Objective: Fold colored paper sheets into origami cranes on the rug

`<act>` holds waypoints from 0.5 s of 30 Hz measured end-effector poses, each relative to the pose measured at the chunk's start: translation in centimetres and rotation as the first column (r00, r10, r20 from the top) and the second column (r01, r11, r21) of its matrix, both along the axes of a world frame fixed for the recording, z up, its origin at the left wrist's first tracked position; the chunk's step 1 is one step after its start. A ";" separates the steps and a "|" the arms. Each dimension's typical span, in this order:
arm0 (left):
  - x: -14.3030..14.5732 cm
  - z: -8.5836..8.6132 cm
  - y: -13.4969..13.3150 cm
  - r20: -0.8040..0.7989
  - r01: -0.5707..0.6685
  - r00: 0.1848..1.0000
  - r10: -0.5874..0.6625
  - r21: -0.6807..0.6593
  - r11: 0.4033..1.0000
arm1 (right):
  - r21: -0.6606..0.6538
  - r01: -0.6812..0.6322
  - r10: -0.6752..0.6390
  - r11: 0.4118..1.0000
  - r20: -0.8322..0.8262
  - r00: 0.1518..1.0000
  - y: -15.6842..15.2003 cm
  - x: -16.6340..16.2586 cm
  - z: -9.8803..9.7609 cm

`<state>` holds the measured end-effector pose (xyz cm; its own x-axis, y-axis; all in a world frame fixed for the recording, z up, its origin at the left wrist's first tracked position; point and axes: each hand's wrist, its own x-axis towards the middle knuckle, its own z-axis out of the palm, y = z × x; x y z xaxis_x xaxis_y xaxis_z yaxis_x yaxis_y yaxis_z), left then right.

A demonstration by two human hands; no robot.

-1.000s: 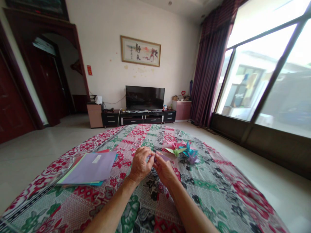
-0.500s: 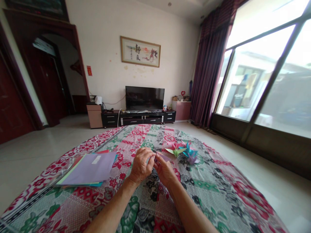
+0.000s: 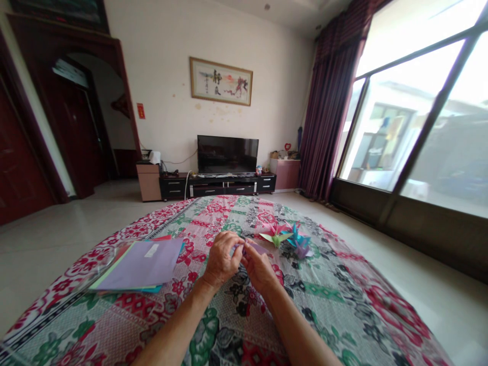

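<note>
My left hand [image 3: 221, 256] and my right hand [image 3: 260, 268] meet over the middle of the round table, fingertips pinched together on a small folded piece of purple paper [image 3: 256, 248]. Only a corner of the paper shows beyond my right fingers; the rest is hidden. Just beyond my hands lie several folded paper flowers [image 3: 290, 235] in pink, green, blue and purple. A stack of coloured paper sheets [image 3: 143, 265], purple on top, lies to the left of my left hand.
The table carries a floral cloth [image 3: 343, 300] in red, green and grey. Beyond it are a tiled floor, a television [image 3: 227, 154] on a low dark cabinet, a framed picture on the wall, dark doors at left and large windows with purple curtains at right.
Almost nothing differs; my fingers have shifted very slightly on the purple paper, and both hands stay in the same place.
</note>
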<state>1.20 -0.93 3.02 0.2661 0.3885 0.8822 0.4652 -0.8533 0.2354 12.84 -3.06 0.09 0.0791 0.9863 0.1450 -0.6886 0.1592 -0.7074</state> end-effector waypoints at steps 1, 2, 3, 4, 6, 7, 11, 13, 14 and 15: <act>0.0 0.0 0.0 0.000 -0.002 1.000 0.002 0.000 1.000 | 0.004 -0.003 0.003 1.000 0.002 1.000 0.0 0.0 0.0; 0.0 0.0 0.0 -0.001 -0.003 1.000 0.003 0.001 1.000 | 0.006 -0.005 0.005 1.000 0.001 1.000 0.0 0.0 0.0; -0.1 0.0 0.0 -0.002 -0.003 1.000 0.003 0.001 1.000 | 0.009 -0.006 0.006 1.000 -0.003 1.000 0.0 0.0 0.0; -0.1 0.0 0.0 -0.005 -0.004 1.000 0.004 -0.001 1.000 | 0.010 -0.008 0.008 1.000 -0.007 1.000 0.0 0.0 0.0; -0.2 0.1 0.0 -0.010 -0.004 1.000 0.004 -0.006 1.000 | 0.010 -0.009 0.010 1.000 -0.014 1.000 0.0 0.0 0.0; -0.2 0.1 0.0 -0.013 -0.003 1.000 0.003 -0.006 1.000 | 0.009 -0.009 0.009 1.000 -0.017 1.000 0.0 0.0 0.0; -0.2 0.1 0.1 -0.019 0.001 1.000 -0.001 -0.001 1.000 | 0.000 -0.005 0.005 1.000 -0.021 1.000 -0.1 -0.1 0.2; -0.2 0.0 0.2 -0.020 0.000 1.000 -0.001 -0.002 1.000 | -0.009 -0.001 0.000 1.000 -0.022 1.000 -0.1 -0.1 0.3; -0.2 0.0 0.2 -0.021 0.001 1.000 -0.001 -0.002 1.000 | -0.010 0.000 0.000 1.000 -0.021 1.000 -0.1 -0.1 0.3; -0.2 0.0 0.2 -0.021 0.003 1.000 -0.003 -0.002 1.000 | -0.008 0.000 0.000 1.000 -0.018 1.000 -0.1 -0.1 0.2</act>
